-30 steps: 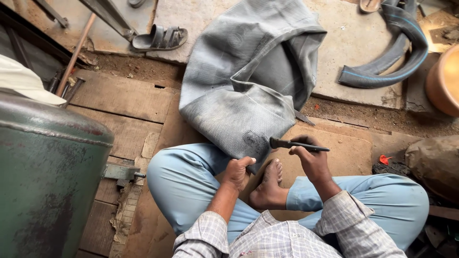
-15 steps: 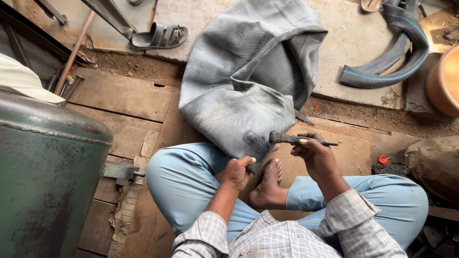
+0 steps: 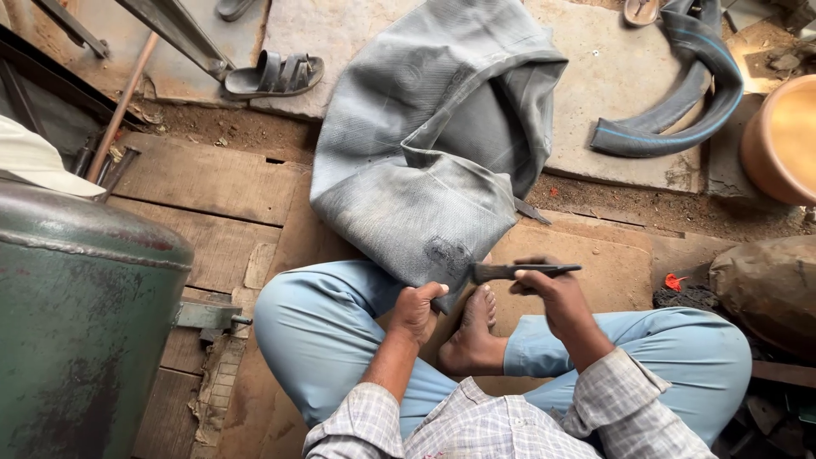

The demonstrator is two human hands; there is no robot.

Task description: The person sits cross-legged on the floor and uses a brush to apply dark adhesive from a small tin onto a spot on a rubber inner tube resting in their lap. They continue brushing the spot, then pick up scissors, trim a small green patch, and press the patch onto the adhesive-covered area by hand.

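— Two hands checked: left hand point(image 3: 416, 308) gripping grey inner tube point(image 3: 433, 161) edge, right hand point(image 3: 548, 289) closed on dark tool point(image 3: 523, 271).
— Tube position?
— Draped over left knee, spread on wooden floor point(image 3: 204, 183).

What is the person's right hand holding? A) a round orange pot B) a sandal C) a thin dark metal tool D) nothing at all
C: the right hand grips a thin dark metal tool lying level, its end at the grey rubber inner tube that the left hand grips at the lower edge.
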